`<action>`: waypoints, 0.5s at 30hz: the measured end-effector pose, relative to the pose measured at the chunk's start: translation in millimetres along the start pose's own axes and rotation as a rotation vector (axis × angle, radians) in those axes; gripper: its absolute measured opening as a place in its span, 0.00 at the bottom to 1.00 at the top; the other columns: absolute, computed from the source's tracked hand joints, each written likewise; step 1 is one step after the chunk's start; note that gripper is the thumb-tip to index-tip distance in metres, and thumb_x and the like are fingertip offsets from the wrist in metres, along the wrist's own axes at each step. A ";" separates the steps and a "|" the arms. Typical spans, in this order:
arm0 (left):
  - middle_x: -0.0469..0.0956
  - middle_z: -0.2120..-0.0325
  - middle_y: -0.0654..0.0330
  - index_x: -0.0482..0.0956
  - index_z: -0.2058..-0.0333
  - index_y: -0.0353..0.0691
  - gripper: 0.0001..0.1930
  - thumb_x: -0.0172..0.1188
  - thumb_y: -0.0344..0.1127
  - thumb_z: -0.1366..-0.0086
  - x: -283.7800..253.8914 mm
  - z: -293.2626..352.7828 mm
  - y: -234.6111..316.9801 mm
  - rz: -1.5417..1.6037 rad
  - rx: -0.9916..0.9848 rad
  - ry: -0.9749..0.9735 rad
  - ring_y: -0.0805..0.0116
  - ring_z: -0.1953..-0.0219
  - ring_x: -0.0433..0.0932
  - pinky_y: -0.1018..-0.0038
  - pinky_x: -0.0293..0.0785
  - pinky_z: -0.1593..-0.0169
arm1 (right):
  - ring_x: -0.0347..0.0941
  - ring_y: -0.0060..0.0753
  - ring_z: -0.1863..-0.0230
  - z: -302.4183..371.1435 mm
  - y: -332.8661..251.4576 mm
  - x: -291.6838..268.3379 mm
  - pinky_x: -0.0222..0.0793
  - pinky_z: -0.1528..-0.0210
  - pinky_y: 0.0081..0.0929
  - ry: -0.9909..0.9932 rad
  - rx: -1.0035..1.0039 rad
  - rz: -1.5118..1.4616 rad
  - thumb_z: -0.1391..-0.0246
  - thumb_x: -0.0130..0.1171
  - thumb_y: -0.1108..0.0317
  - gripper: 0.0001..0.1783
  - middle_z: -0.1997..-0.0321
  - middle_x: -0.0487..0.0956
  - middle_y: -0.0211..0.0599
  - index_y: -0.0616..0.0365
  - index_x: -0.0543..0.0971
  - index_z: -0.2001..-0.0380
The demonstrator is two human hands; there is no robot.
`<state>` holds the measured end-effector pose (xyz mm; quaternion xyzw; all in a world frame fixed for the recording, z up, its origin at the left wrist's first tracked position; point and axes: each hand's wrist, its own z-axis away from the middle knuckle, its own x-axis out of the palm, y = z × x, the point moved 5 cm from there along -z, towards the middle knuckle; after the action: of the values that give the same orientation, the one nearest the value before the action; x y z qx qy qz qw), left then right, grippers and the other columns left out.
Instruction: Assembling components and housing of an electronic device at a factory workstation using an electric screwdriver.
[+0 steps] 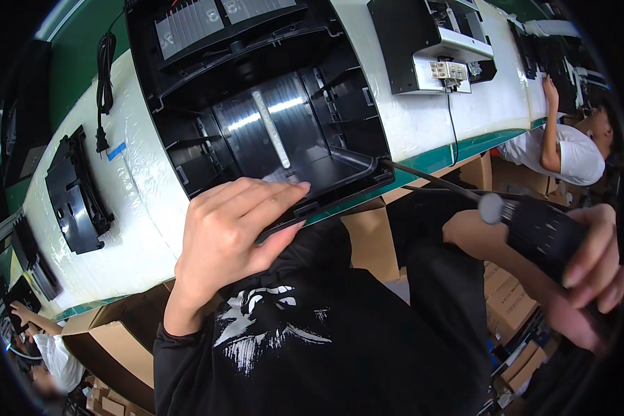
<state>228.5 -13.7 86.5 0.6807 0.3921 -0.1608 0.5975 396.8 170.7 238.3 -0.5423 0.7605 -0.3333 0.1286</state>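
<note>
A large black plastic housing (161, 119) stands in front of me, its open side facing up. Inside it is a shiny metal-like floor with a pale strip (270, 128) along it. My left hand (232, 232) grips the housing's near rim, fingers over the top and thumb below. At the right, my right hand (593, 260) is closed around a black power screwdriver (544, 229) with a round grey collar. Its long thin bit (437, 179) points left, and the tip is at the housing's near right corner; whether it sits in a screw cannot be made out.
Left on the white-covered bench lie a curved black plastic panel (80, 194) and a coiled black power cord (105, 73). A metal box with a socket strip (447, 69) stands right. Cardboard boxes (121, 347) are below the bench. Other people (565, 149) work at both sides.
</note>
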 end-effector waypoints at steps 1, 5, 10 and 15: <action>0.81 0.70 0.57 0.82 0.66 0.35 0.16 0.68 0.29 0.58 0.3 -3.0 2.2 0.015 0.012 -0.007 0.64 0.69 0.80 0.76 0.75 0.66 | 0.69 0.16 0.76 19.3 -0.1 -14.5 0.63 0.69 0.04 -0.013 -0.136 -0.016 0.59 0.65 0.40 0.29 0.80 0.70 0.24 0.54 0.67 0.75; 0.81 0.70 0.57 0.82 0.66 0.34 0.16 0.68 0.29 0.58 -0.1 -3.1 1.5 0.008 0.002 -0.001 0.64 0.69 0.80 0.76 0.75 0.66 | 0.67 0.23 0.81 10.9 38.1 3.5 0.66 0.77 0.17 -0.091 0.150 0.084 0.63 0.61 0.31 0.36 0.80 0.68 0.28 0.56 0.67 0.76; 0.81 0.70 0.56 0.81 0.65 0.34 0.17 0.68 0.29 0.58 -0.1 -3.7 1.6 0.006 -0.007 -0.018 0.62 0.68 0.79 0.75 0.75 0.65 | 0.68 0.28 0.78 14.2 45.9 15.0 0.65 0.77 0.21 -0.134 0.234 0.190 0.64 0.57 0.27 0.41 0.78 0.68 0.34 0.60 0.67 0.75; 0.81 0.69 0.56 0.81 0.64 0.35 0.17 0.68 0.30 0.58 -0.7 -4.2 2.8 0.016 -0.020 -0.035 0.62 0.68 0.79 0.75 0.75 0.65 | 0.67 0.30 0.79 18.0 51.6 16.2 0.66 0.78 0.22 -0.224 0.325 0.128 0.63 0.55 0.26 0.42 0.78 0.68 0.36 0.60 0.65 0.70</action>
<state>229.1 -10.0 89.9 0.6748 0.3776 -0.1641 0.6124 362.5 159.2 194.2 -0.4987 0.7106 -0.3803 0.3189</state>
